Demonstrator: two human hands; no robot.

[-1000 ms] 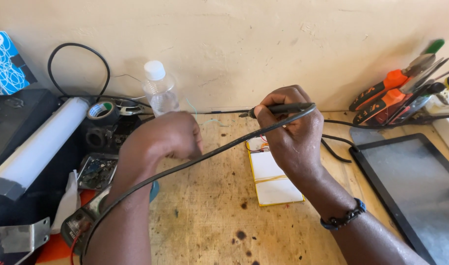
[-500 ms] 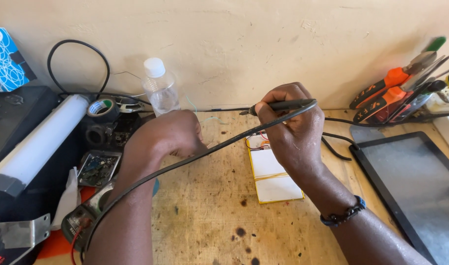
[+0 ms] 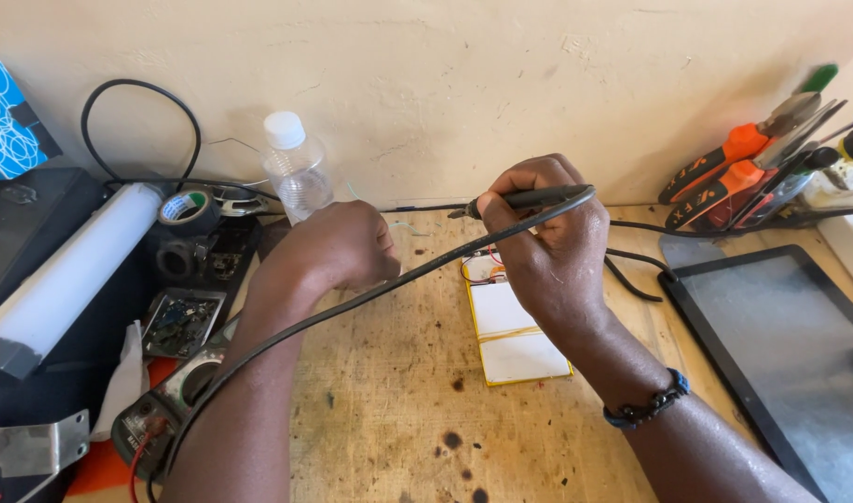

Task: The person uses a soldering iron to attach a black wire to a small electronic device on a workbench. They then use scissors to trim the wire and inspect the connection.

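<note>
My right hand (image 3: 547, 242) grips a black soldering iron (image 3: 529, 198) like a pen, its tip pointing left above the bench. Its black cable (image 3: 370, 293) runs down to the left across my left forearm. My left hand (image 3: 338, 247) is curled closed near the tip; whatever its fingers pinch is hidden. Below my right hand lies a flat white battery pack (image 3: 510, 335) with a yellow edge and thin wires at its far end.
A tablet (image 3: 780, 354) lies at the right on the wooden bench (image 3: 398, 410). Orange-handled tools (image 3: 738, 177) lean at the back right. A plastic bottle (image 3: 294, 168), tape roll (image 3: 189, 210), white tube lamp (image 3: 72, 270), circuit board (image 3: 177, 321) and multimeter (image 3: 156, 414) crowd the left.
Both hands hold nearly the same pose; my left hand has shifted slightly towards the iron's tip.
</note>
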